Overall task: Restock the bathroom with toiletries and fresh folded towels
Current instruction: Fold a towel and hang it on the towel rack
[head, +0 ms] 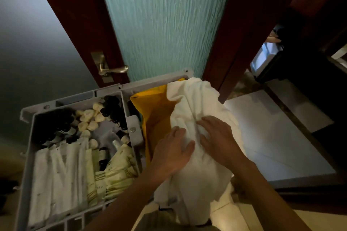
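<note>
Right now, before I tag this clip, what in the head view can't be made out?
- Inside of the yellow bag: hidden by the white towel bundle heaped over its mouth.
- Both palms: the left hand and right hand lie flat on the towel, so any grip underneath is unseen.
- Labels on the dark bottles in the grey tray: too small and dim.
- Tray's near edge: cut off by the frame bottom.

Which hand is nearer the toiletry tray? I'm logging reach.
Left. The left hand rests on the white towel beside the toiletry tray; the right hand presses farther away.
</note>
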The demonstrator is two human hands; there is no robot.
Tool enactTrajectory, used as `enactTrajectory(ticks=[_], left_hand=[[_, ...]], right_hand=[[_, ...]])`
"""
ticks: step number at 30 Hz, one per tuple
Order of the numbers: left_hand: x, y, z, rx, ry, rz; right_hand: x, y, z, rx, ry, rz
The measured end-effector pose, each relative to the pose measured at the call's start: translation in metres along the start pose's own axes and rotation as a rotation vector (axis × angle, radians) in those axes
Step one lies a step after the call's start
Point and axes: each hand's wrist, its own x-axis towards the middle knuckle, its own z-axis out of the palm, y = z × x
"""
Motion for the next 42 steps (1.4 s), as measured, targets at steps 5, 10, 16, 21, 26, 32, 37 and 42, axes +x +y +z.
enactTrajectory(ticks=[5,10,16,21,26,32,37,42], left_hand=[[0.002,0.010,0.014,0.020,0.044,-0.098],[0.009,0.023,0.030,0.048,0.105,-0.201],[0.000,0.056,0.046,0.077,0.259,-0.365],[-0.005,0.071,0.055,0.108,0.396,-0.472],[-0.013,0.074,0.056,0.061,0.479,-0.488],[-0.013,0.068,0.045,0.088,0.606,-0.423],[-0.018,0.067,0.034,0.076,0.711,-0.433],[-0.028,0.073,0.024,0.027,0.857,-0.530]], right_hand=[[0.028,0.016,-0.007,-0.043,-0.047,-0.150],[0.054,0.042,0.000,-0.117,-0.077,-0.337],[0.080,0.053,-0.007,-0.175,-0.130,-0.521],[0.094,0.055,-0.012,-0.173,-0.087,-0.652],[0.104,0.048,-0.013,-0.188,-0.109,-0.668],[0.117,0.029,-0.018,-0.227,-0.074,-0.674],[0.126,0.015,-0.021,-0.217,-0.054,-0.737],[0.139,0.002,-0.024,-0.164,-0.101,-0.847]])
